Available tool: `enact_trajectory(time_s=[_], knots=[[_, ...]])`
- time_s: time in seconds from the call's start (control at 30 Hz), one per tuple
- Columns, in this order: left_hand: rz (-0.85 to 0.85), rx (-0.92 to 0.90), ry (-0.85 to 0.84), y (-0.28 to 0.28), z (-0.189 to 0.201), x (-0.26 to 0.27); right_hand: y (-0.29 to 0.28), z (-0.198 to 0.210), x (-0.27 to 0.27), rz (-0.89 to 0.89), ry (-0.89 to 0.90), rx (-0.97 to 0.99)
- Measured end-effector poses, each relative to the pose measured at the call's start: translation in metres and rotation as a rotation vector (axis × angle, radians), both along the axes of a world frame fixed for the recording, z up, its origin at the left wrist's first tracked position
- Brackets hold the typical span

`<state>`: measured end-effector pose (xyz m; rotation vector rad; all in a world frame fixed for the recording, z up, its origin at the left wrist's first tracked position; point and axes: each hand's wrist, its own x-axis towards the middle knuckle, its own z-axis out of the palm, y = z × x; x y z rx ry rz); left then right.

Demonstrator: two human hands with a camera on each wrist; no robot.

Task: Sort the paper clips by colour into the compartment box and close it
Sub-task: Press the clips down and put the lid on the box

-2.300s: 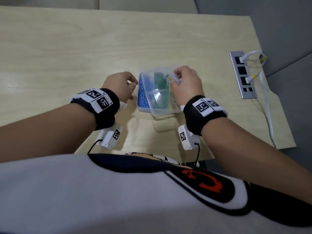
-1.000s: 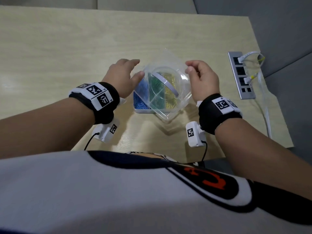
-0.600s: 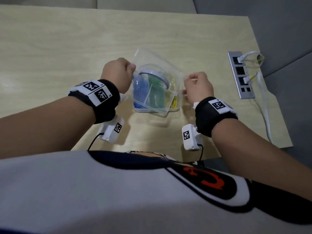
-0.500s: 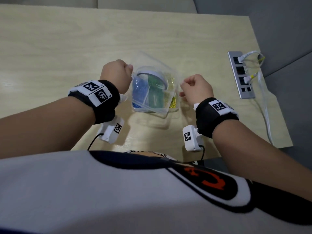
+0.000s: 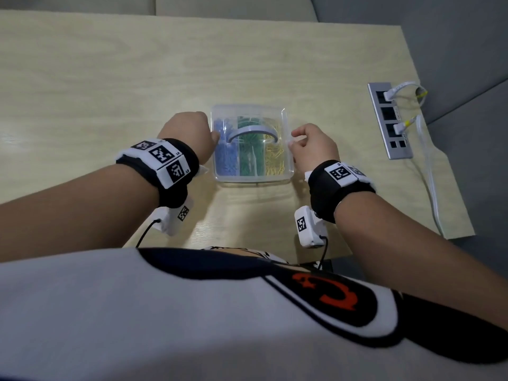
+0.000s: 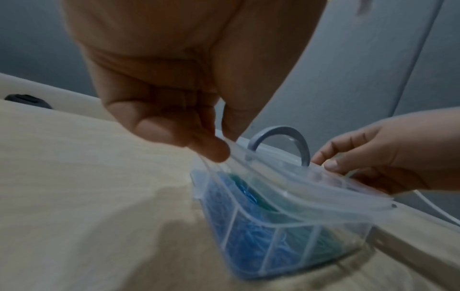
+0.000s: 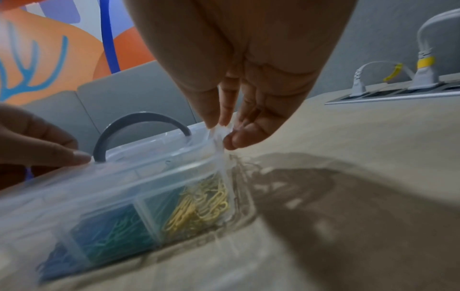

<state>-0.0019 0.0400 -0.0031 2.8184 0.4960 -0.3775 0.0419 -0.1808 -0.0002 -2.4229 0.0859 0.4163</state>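
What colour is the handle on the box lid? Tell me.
Grey-blue. The arched handle stands on the clear lid; the right wrist view shows it best.

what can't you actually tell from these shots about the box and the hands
- Whether the lid is latched: the left wrist view shows its near edge lifted, and blur hides the clasps.
- Left hand grip: in the head view its fingertips are hidden behind the knuckles.
- What the right hand pinches: a clear flap at the lid's edge, smeared by blur.
- Stray colours among the blue clips, green clips and yellow clips: too small.
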Motion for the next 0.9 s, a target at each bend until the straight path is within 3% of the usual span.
enact_trajectory(time_s=[0.23,0.4,0.63,0.9], knots=[[0.084,-0.049,-0.029,0.002,-0.002,0.006,0.005,-0.002,0.005,-0.004,0.015,-0.079],[0.159,-0.191,-0.040,0.000,-0.004,0.011,0.008,0.005,0.011,0.123,-0.043,-0.304],[0.095,-0.126,-0.042,-0.006,0.003,0.014,0.018,0.011,0.010,0.336,-0.137,-0.612],[0.047,-0.050,-0.051,-0.009,0.004,0.017,0.018,0.012,0.008,0.341,-0.155,-0.640]])
